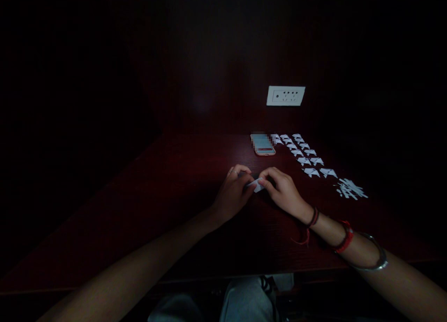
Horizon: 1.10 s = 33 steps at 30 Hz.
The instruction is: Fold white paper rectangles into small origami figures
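A small piece of folded white paper is pinched between my two hands, just above the dark red table. My left hand grips its left end with thumb and finger. The right end is between the thumb and fingers of my right hand. Beyond my right hand, several folded white paper figures lie in two rough rows running away from me. Nearer and further right sits a small heap of narrow white paper strips.
A phone with a lit screen lies toward the back of the table, left of the rows. On the wall behind is a white power socket. The table's front edge runs just above my lap. The surroundings are very dark.
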{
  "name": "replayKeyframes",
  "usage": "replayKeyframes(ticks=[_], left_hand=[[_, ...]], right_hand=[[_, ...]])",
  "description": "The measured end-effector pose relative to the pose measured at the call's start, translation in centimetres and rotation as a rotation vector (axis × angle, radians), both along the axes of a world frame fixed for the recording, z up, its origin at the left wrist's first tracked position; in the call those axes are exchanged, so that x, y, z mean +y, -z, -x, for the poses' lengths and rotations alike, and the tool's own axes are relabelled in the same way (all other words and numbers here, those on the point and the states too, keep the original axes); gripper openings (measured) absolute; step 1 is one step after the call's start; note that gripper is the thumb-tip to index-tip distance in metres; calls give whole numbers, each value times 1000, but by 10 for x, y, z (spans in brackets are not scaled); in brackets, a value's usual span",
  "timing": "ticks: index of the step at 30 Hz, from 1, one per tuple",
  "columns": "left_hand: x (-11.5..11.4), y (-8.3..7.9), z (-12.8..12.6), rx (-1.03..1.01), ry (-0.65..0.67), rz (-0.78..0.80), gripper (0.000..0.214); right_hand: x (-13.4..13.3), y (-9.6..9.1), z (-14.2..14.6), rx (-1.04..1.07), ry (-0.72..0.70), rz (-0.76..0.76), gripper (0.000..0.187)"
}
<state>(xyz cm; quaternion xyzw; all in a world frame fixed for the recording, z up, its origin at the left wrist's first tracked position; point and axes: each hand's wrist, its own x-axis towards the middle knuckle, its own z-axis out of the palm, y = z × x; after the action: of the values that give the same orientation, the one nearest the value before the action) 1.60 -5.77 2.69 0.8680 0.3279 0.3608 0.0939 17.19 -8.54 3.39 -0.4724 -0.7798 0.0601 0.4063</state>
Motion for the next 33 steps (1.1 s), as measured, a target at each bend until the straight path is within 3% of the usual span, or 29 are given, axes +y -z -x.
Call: replayKeyframes(ticks=[11,20,28,33], left_hand=[[-1,1,-1,-7,24,-4,5],[2,0,2,-59,32,46,8],[1,-2,3,-7,23,-4,13],[5,-1,5,-15,-15,-35,16]], right_hand=[[1,-1,-3,2,4,-16,14],[2,2,-7,3,-103,74,11],[-1,3,-6,-61,14,33,16],[2,2,-10,-29,-15,75,11]])
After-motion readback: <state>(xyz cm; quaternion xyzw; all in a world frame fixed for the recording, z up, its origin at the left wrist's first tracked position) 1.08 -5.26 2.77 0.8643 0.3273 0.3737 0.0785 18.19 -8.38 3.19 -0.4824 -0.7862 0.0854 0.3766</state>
